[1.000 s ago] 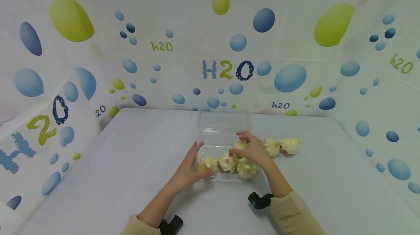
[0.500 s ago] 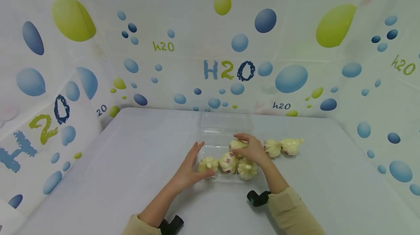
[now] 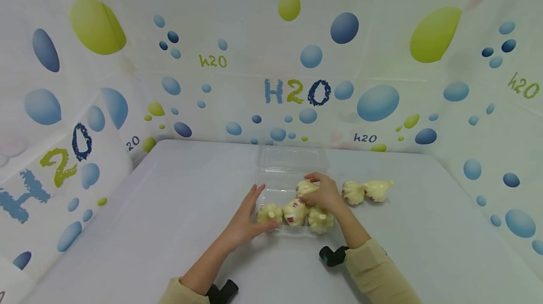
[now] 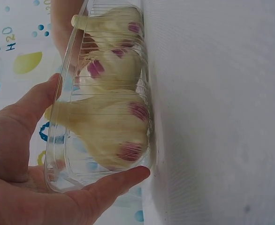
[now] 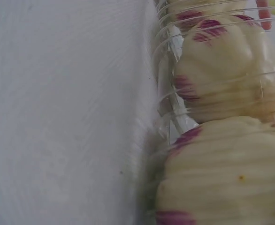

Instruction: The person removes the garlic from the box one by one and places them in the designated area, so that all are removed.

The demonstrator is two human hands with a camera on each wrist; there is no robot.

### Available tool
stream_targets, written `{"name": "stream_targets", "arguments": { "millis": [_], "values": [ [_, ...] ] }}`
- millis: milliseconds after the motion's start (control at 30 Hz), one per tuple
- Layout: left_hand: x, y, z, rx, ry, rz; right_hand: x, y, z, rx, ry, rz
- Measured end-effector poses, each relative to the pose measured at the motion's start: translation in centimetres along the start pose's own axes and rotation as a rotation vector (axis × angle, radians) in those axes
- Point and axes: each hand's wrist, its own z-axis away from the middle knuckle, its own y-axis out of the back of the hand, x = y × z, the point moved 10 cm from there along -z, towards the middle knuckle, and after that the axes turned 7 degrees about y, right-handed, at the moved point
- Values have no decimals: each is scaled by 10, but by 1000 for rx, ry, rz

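Right grip [image 3: 326, 195] pinches a pale garlic bulb [image 3: 306, 188] between thumb and fingers, the hand covering part of it; this bulb is over the rear right part of a clear plastic container [image 3: 275, 194]. Left grip [image 3: 242, 221] is spread, fingers fairly straight, grasping nothing, set about the container's left end with the thumb along the near wall. Wall thin, glossy, finely ribbed; ribs stripe the view of what lies behind. Transparent lid [image 3: 292, 157] lies folded back beyond both grips. Along the near side, three in a row: stem-up bulb [image 3: 270, 212] beside the left thumb, middle bulb [image 3: 294, 213] between the two grips with purple marks, corner bulb [image 3: 321, 220] just on the near side of the right grip. Forms squat and lobed, narrowing to a stubby neck; skin cream-yellow, smooth, slight sheen, purple patches low down. Outside, to the right of the right grip: inner loose bulb [image 3: 353, 193] and outer loose bulb [image 3: 376, 191] together on the white table [image 3: 191, 191], the latter on its side, neck pointing right. Beyond everything, a pale sheet [image 3: 246, 16] printed with blue and green drops and "H2O".
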Motion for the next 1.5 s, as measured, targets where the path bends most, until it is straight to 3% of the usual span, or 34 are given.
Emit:
{"name": "stream_targets", "arguments": {
  "millis": [333,533,833,1233,1500],
  "values": [
    [2,-3,1,-1,6,-3,2,12,7,64,-43,-33],
    [3,-1,0,10,-2,-19,-1,20,8,71,-34,-82],
    [6,1,1,10,-7,-36,-2,41,13,114,3,-53],
    [4,0,-1,16,2,-56,2,65,23,168,11,-101],
    [6,0,1,30,-41,-65,7,81,27,220,4,-71]
  ]
}}
